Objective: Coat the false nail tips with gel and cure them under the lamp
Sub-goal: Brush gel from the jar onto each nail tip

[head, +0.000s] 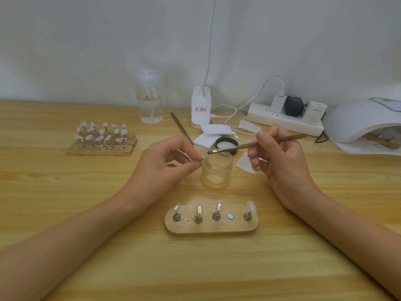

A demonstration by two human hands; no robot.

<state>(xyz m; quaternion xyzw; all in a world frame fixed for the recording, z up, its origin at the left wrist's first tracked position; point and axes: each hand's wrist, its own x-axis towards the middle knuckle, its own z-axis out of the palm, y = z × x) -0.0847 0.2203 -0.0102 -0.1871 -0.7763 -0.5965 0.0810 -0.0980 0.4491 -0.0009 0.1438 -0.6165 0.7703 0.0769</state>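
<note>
The wooden tabletop [65,203] carries a glass jar [217,170] at centre, an oval stand [211,229] nearer, racks [102,148] of nail tips left, and a bottle [150,105], power strip [282,121] and curing lamp [358,122] behind.

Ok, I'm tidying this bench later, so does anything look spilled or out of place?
The oval wooden holder has shiny clear smears around its stands, possibly stray gel, and one spot shows a bare disc with no stand. The open jar stands upright; nothing looks spilled on the table.

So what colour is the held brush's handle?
Reddish-brown; the brush in the right hand shows clearly in the head view.
</note>
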